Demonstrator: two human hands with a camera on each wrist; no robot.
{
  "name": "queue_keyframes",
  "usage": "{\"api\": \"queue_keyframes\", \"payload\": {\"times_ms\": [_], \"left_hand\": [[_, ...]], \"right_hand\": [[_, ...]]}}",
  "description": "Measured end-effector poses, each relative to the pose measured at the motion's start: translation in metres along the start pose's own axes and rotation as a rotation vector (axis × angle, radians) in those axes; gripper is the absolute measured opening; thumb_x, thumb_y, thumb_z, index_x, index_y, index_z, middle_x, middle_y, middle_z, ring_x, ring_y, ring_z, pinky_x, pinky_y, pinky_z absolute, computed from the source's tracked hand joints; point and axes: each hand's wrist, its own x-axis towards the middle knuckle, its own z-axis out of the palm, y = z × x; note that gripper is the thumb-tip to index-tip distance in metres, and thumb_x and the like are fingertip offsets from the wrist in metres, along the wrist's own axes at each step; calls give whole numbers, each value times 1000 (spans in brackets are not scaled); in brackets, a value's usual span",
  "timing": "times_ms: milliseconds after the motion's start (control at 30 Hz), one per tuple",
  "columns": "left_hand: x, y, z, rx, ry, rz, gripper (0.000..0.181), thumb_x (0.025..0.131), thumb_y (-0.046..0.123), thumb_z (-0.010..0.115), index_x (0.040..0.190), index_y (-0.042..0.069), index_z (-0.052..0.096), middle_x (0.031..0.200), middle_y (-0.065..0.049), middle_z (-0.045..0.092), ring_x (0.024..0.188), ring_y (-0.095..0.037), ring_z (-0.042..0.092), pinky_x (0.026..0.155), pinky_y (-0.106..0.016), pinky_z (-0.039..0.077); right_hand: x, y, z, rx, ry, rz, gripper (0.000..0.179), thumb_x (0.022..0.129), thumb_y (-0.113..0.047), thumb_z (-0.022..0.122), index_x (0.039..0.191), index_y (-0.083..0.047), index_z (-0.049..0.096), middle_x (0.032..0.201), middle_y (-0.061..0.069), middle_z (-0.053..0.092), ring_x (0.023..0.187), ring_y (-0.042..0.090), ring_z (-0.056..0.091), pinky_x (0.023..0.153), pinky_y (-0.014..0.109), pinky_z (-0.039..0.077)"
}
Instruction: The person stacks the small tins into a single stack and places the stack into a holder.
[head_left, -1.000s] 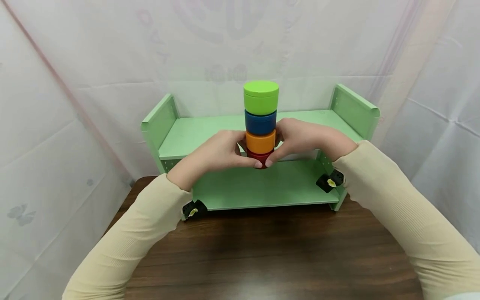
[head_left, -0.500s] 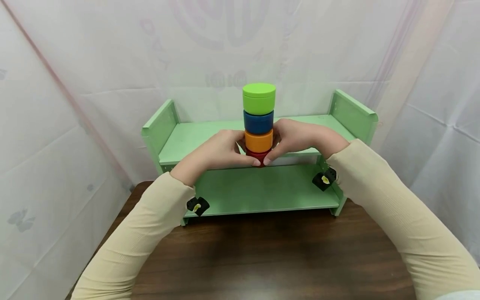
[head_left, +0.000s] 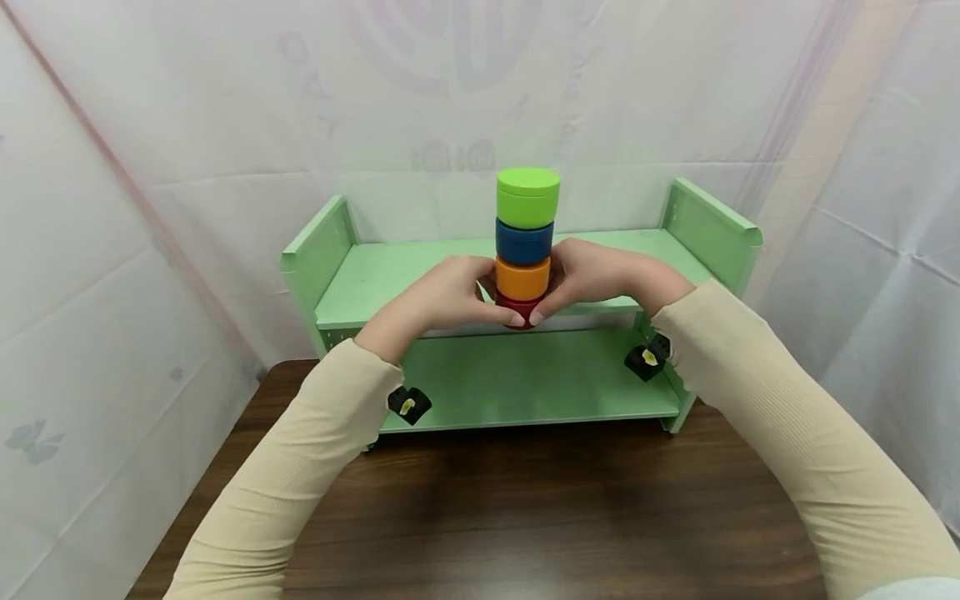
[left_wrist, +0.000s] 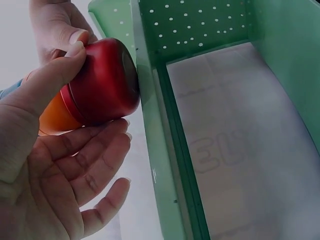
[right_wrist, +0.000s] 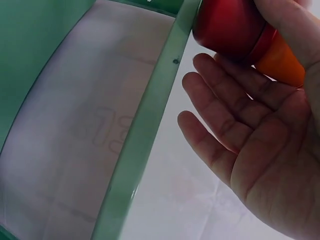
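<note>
An upright stack of round stacking cups stands between both hands: a green cup (head_left: 528, 200) on top, then a blue cup (head_left: 524, 242), an orange cup (head_left: 522, 280) and a smaller red cup (head_left: 516, 313) at the bottom. From the left, the left hand (head_left: 459, 293) grips the lower cups, thumb across the red one. The right hand (head_left: 592, 273) holds them from the other side, and the two thumb tips nearly meet. In the left wrist view the red cup (left_wrist: 102, 82) has its base right at the shelf edge; remaining fingers spread under the stack. The right wrist view shows the red cup (right_wrist: 231, 27) partly.
A green two-tier shelf (head_left: 517, 379) stands behind and below the hands, with raised side panels (head_left: 712, 229) at both ends. It rests on a dark brown wooden table (head_left: 525, 508). White printed sheeting (head_left: 247, 100) hangs at the back and sides.
Both hands still hold the stack, which has risen slightly against the shelf's upper edge and shifted a little right over the last half second. The head view has tilted slightly.
</note>
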Motion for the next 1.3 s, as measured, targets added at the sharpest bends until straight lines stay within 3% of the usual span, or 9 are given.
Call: {"api": "queue_keyframes", "payload": {"times_ms": [433, 667, 967, 1300], "left_hand": [[6, -5, 3, -48, -5, -26, 46, 79, 37, 77, 116, 15, 61, 103, 0, 66, 87, -19, 60, 79, -32, 50], [6, -11, 7, -84, 39, -76, 49, 80, 36, 76, 117, 9, 58, 104, -4, 65, 91, -22, 61, 81, -34, 51], [11, -17, 14, -111, 119, -152, 67, 81, 38, 74, 131, 5, 45, 106, -9, 64, 90, -23, 64, 80, -35, 53], [9, -17, 22, -42, 241, -151, 47, 84, 40, 71, 112, 7, 54, 107, -9, 63, 94, -21, 61, 78, -36, 51]], "right_hand": [[1, 6, 2, 18, 16, 6, 49, 82, -21, 76, 124, -5, 56, 114, 9, 66, 95, 20, 64, 91, 38, 49], [6, 13, 6, 34, 44, -23, 51, 84, -21, 74, 127, -1, 54, 116, 12, 65, 98, 21, 65, 92, 39, 49], [9, 22, 12, -8, 149, 8, 49, 86, -28, 71, 127, -5, 56, 117, 10, 66, 100, 21, 65, 89, 39, 50], [10, 29, 23, -142, 315, 51, 37, 87, -35, 69, 111, -8, 63, 100, 6, 68, 90, 20, 60, 80, 38, 49]]}}
